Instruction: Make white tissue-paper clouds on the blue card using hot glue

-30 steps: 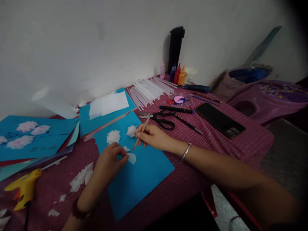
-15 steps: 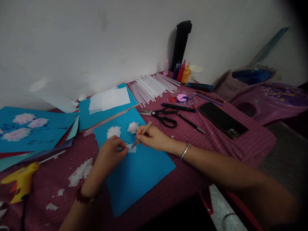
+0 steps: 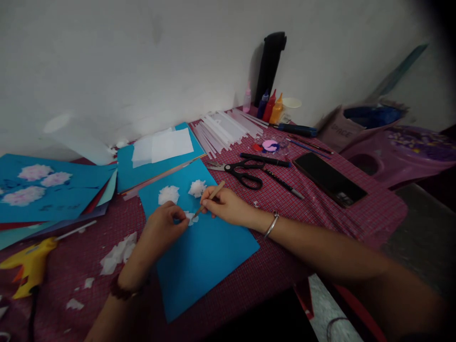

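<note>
A blue sheet of paper (image 3: pixel 210 251) lies on the red checked tablecloth. Two fluffy white tissue tufts (image 3: pixel 168 194) are stuck near its top. My left hand (image 3: pixel 162 230) rests on the sheet, its fingers pinched on a small white tissue piece (image 3: pixel 191 218). My right hand (image 3: pixel 226 205) holds a thin wooden stick (image 3: pixel 209 197) like a pen, and the stick's tip presses into that tissue piece.
Black scissors (image 3: pixel 240 172), pens, a dark phone (image 3: pixel 329 178), paint bottles (image 3: pixel 270 108) and white paper strips (image 3: pixel 223 128) lie behind. A yellow glue gun (image 3: pixel 28 266) and tissue scraps (image 3: pixel 116 251) are at left. Blue sheets with tufts sit far left. A purple plastic stool (image 3: pixel 399 152) stands at right.
The flat tissue piece has been gathered and crumpled smaller under the stick's tip. Both hands have shifted slightly up the sheet. The camera has drifted a little.
</note>
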### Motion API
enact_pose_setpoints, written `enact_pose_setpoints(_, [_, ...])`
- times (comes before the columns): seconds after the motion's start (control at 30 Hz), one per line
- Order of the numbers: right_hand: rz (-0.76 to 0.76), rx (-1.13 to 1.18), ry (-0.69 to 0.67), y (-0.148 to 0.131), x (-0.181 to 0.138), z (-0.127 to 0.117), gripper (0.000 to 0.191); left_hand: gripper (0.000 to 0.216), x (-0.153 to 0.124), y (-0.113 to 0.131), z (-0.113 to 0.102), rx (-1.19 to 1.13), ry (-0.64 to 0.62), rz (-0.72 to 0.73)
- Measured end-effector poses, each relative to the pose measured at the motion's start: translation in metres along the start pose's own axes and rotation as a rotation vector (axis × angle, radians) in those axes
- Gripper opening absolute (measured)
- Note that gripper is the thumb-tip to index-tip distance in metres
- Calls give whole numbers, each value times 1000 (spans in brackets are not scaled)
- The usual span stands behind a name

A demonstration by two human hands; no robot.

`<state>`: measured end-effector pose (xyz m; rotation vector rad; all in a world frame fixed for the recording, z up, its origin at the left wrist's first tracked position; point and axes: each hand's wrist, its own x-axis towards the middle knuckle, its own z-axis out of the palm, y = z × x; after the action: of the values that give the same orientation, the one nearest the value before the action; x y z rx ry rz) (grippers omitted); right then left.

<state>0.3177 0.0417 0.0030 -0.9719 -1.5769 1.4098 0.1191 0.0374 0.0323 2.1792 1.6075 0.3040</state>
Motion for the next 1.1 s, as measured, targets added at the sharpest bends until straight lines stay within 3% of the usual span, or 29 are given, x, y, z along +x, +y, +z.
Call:
enact_pose_setpoints(0.53, [11,82,-11,8,2,3,8,27,-3,-8,-6,-209,54,20])
enact_pose_setpoints(0.67, [99,148,85,-3,2,-1,8,29,-8,-14,-16,-267,145,-136])
enact_pose_setpoints(0.8, [50,178,112,-10,-3,1,8,31,-11,-26,-21,-278,189,-220])
enact_pose_setpoints(1.0, [-207,-192,-73,-14,-18,11,16,32,-9,-37,-14,-280,183,-218])
enact_pose_setpoints(1.1, [-268,-357,-84,-17,-19,10,18,31,-9,-36,-13,-268,175,-210])
